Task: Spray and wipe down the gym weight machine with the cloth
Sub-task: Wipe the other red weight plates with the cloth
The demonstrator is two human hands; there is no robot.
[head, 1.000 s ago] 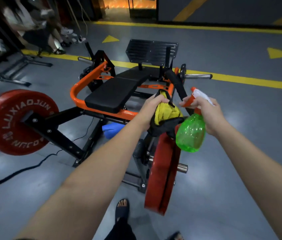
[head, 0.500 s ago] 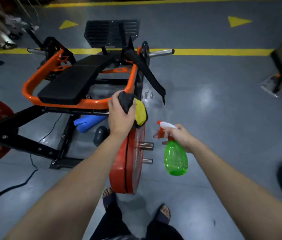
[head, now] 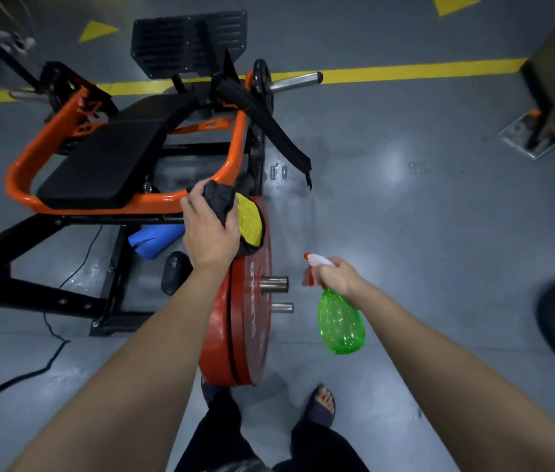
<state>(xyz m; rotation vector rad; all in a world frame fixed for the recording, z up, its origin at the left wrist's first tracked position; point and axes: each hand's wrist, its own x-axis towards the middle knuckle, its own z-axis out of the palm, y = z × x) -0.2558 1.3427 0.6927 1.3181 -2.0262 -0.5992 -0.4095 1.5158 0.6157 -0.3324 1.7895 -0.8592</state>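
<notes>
Head view, nearest first: two feet in dark sandals (head: pixel 320 403) stand on the grey painted floor (head: pixel 405 233), just behind a thick red rubber-faced weight plate (head: pixel 238 335). The plate hangs edge-on from the steel pegs (head: pixel 272 284) of the black-and-orange weight machine (head: pixel 30 294). White lettering runs round the plate's face, but the angle is too oblique to read it. No other brand or label can be made out.

Just right of the plate, the right hand (head: pixel 339 279) has its grip closed round the neck of a translucent green plastic spray bottle (head: pixel 340 323). The white-and-red trigger head points toward the plate. The bottle looks light and stiff, with smooth walls that are likely slippery when wet, so the neck under the trigger is the sound place to hold it.

Farther out, the left hand (head: pixel 209 229) grips a bunched cloth (head: pixel 250 223), dark grey on one face and yellow on the other. It sits at the plate's top edge, by the corner of the orange tubular steel frame (head: pixel 235 144); which of the two it bears on cannot be told. The cloth is soft and limp, and best kept wadded in the palm. The machine looks heavy and rigid enough for firm rubbing.

Beyond lie a black padded seat (head: pixel 105 161), a black ribbed footplate (head: pixel 187 42) and a yellow floor line (head: pixel 405 71).
</notes>
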